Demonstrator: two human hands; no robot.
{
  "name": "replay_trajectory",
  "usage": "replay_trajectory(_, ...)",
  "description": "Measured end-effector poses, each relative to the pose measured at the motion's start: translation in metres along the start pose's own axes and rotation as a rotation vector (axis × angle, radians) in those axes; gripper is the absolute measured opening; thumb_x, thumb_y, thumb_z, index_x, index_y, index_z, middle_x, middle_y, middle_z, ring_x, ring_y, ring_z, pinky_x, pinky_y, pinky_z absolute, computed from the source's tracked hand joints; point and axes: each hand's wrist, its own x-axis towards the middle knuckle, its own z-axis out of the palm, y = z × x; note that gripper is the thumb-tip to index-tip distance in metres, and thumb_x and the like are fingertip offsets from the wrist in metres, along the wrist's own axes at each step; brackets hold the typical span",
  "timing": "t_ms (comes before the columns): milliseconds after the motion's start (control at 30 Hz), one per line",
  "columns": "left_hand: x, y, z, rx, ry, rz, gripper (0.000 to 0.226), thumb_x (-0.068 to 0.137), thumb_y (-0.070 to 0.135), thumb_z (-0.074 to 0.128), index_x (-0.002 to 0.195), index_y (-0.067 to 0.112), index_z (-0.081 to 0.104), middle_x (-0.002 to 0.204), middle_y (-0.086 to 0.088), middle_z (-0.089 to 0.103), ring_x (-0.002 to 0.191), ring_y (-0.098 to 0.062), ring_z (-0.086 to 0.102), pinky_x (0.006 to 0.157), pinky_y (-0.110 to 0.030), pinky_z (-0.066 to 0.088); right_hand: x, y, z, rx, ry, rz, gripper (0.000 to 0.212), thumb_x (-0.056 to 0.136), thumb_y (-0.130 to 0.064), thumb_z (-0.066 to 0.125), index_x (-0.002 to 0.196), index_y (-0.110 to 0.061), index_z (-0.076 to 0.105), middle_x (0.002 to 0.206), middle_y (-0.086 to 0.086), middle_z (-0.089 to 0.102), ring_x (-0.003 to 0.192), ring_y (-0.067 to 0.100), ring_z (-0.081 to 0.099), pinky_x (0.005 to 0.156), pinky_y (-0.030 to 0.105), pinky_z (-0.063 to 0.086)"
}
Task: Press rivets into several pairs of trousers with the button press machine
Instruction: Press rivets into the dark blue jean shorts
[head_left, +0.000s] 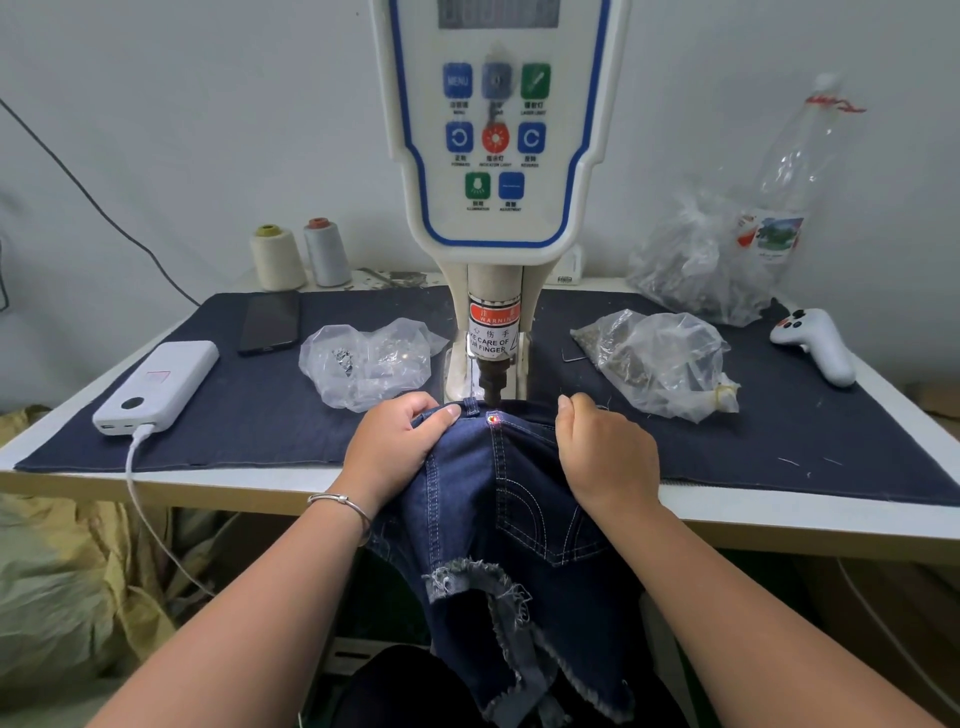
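Can't-see list: machine display (498, 13) cut off at top edge, blurred; small button labels unreadable; right hand (605, 457) fingertips tucked under trousers (509, 519); far-right bag (696, 265) contents indistinct.

A dark blue cloth mat (260, 415) covers the tabletop (779, 512). At the left lies a white power bank (156, 387) with a white cable (140, 499) trailing off the front edge, and just behind it a black phone (270, 322) lies face up. 2 thread cones (301, 257) stand upright against the wall. At the far right rests a white handheld controller (815, 343), with a clear plastic bottle (795, 176) standing behind it.
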Motion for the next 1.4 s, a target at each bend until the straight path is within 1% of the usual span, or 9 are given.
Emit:
replay_trajectory(267,0.000,0.006,-0.002,0.003,-0.023,-0.003,0.030,0.096,0.033,0.064,0.069,0.019,0.064,0.065,0.005,0.060,0.064,-0.006,0.052,0.063,-0.025,0.039,0.009,-0.003,-0.014,0.131,-0.156,0.093,0.040,0.105,-0.033,0.029,0.074,-0.012,0.043,0.066,0.002,0.050,0.065,0.027,0.049,0.058,0.033,0.029)
replay_trajectory(400,0.000,0.017,-0.015,-0.062,-0.031,-0.018,0.038,0.097,0.030,0.063,0.063,0.015,0.058,0.058,0.007,0.049,0.060,-0.009,0.044,0.063,-0.029,0.035,0.036,-0.015,-0.041,0.585,-0.380,0.291,0.043,0.102,-0.029,0.038,0.062,-0.013,0.039,0.064,0.003,0.043,0.063,0.020,0.042,0.066,0.033,0.032)
replay_trajectory(533,-0.005,0.026,-0.032,-0.226,-0.061,-0.126,0.049,0.096,0.035,0.063,0.069,-0.004,0.050,0.066,-0.005,0.044,0.063,-0.013,0.040,0.062,-0.032,0.032,0.047,-0.024,-0.062,1.041,-0.575,0.594,0.029,0.094,-0.030,0.057,0.103,-0.004,0.067,0.100,0.015,0.070,0.092,0.030,0.067,0.086,0.039,0.053)
replay_trajectory(600,-0.010,0.028,-0.040,-0.316,-0.105,-0.205,0.044,0.094,0.035,0.064,0.069,-0.001,0.055,0.068,-0.007,0.047,0.066,-0.015,0.043,0.064,-0.032,0.033,0.040,-0.021,-0.070,1.126,-0.761,0.622,0.033,0.089,-0.036,0.068,0.108,-0.008,0.071,0.098,0.015,0.074,0.086,0.027,0.071,0.084,0.040,0.058)
replay_trajectory(800,-0.030,0.025,-0.058,-0.338,-0.180,-0.234,0.041,0.092,0.025,0.067,0.057,0.020,0.046,0.062,0.000,0.039,0.060,-0.011,0.037,0.056,-0.028,0.029,0.001,-0.006,-0.078,1.073,-1.163,0.394,0.012,0.074,-0.009,0.072,0.085,-0.005,0.068,0.086,0.016,0.070,0.074,0.025,0.066,0.067,0.031,0.054)
replay_trajectory(967,-0.054,0.022,-0.083,-0.466,-0.286,-0.226,0.034,0.090,0.026,0.067,0.063,0.017,0.049,0.063,-0.001,0.046,0.058,-0.011,0.047,0.054,-0.023,0.039,-0.012,0.008,-0.091,0.717,-0.978,0.169,0.013,0.065,-0.005,0.060,0.055,-0.014,0.060,0.056,0.003,0.049,0.051,0.010,0.042,0.049,0.020,0.032)
replay_trajectory(1100,-0.067,0.027,-0.093,-0.600,-0.370,-0.264,0.019,0.063,0.036,0.078,0.061,0.020,0.068,0.067,-0.001,0.067,0.060,-0.010,0.065,0.054,-0.015,0.051,-0.016,0.004,-0.098,0.867,-1.021,0.147,0.012,0.052,-0.003,0.046,0.058,-0.008,0.056,0.057,0.007,0.043,0.055,0.015,0.039,0.051,0.024,0.032)
replay_trajectory(1233,-0.068,0.031,-0.108,-0.749,-0.515,-0.370,0.055,0.040,0.045,0.095,0.081,0.012,0.080,0.087,-0.012,0.076,0.074,-0.021,0.074,0.062,-0.026,0.058,-0.013,0.005,-0.104,1.373,-1.241,0.179,0.056,0.050,0.000,0.047,0.101,0.024,0.054,0.083,0.017,0.059,0.068,0.026,0.058,0.062,0.029,0.047)
replay_trajectory(1400,-0.064,0.069,-0.121,-0.438,-0.916,-0.103,0.120,0.050,0.077,0.081,0.127,-0.011,0.052,0.130,-0.028,0.060,0.120,-0.040,0.056,0.106,-0.048,0.042,-0.019,-0.016,-0.121,1.520,-1.309,-0.026,0.048,0.064,0.011,0.056,0.112,0.010,0.058,0.096,0.019,0.067,0.083,0.028,0.066,0.078,0.033,0.054)
